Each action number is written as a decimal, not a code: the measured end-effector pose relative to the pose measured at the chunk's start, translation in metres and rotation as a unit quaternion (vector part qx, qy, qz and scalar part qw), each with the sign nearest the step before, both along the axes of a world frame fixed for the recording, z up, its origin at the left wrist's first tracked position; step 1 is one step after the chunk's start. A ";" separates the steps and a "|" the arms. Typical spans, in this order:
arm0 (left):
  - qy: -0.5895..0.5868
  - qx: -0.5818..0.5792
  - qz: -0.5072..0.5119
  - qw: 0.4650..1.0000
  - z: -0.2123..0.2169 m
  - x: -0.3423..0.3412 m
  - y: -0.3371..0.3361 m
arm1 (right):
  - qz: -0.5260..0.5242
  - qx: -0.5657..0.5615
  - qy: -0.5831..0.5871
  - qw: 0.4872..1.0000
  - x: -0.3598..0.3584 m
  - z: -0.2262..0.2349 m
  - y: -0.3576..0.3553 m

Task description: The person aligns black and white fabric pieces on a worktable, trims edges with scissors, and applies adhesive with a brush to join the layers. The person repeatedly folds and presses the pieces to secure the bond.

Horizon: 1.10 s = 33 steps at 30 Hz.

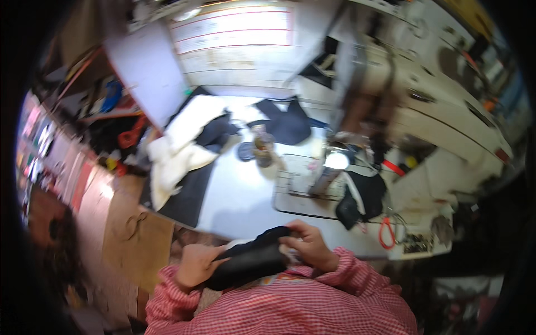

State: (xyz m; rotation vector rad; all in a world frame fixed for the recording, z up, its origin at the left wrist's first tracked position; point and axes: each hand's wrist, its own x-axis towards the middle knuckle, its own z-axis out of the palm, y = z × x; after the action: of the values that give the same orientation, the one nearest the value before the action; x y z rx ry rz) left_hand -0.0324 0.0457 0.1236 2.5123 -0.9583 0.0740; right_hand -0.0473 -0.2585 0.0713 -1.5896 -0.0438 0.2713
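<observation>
Black fabric piece [251, 258] sits low in the view, close to the person's chest and just in front of the near edge of the white worktable [245, 195]. It is a dark, folded length of cloth, held at a slant between both hands. That table fills the middle of the scene; a sewing machine [335, 120] stands on its right part, with a lit spot over the needle area and a clear plate around its base. Across the far left of the table lies a heap of white fleecy material [178, 148], with dark navy cloth pieces [285, 125] beside and behind it. Another black garment with a white stripe [363, 195] hangs at the machine's right. A small jar [262, 148] stands near the table's middle, touching nothing else that I can make out. Orange-handled scissors [385, 231] lie on the right shelf by the table's edge.

Left hand [195, 262] is closed around the lower left end of the black fabric piece. Right hand [307, 245] pinches its upper right end, fingers curled over the top. Both sleeves are red-and-white check.
</observation>
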 end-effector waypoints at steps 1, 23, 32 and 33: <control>-0.018 0.020 -0.041 0.999 0.005 0.005 -0.003 | -0.047 -0.075 -0.184 0.979 -0.003 0.005 -0.003; 0.042 -0.021 -0.144 0.989 0.024 -0.012 -0.044 | 0.049 -0.247 -0.386 0.887 -0.036 0.068 -0.029; 0.060 -0.093 -0.139 0.984 0.027 -0.014 -0.009 | 0.012 -0.274 -0.301 0.913 -0.057 0.047 -0.051; 0.053 -0.111 -0.138 0.983 0.028 -0.013 -0.007 | 0.016 -0.288 -0.302 0.909 -0.056 0.049 -0.053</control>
State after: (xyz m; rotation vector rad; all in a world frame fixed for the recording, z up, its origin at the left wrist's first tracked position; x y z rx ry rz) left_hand -0.0459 0.0388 0.1514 2.1394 -1.1752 -0.0387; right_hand -0.1034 -0.3113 0.1203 -2.2141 -0.5112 -0.2203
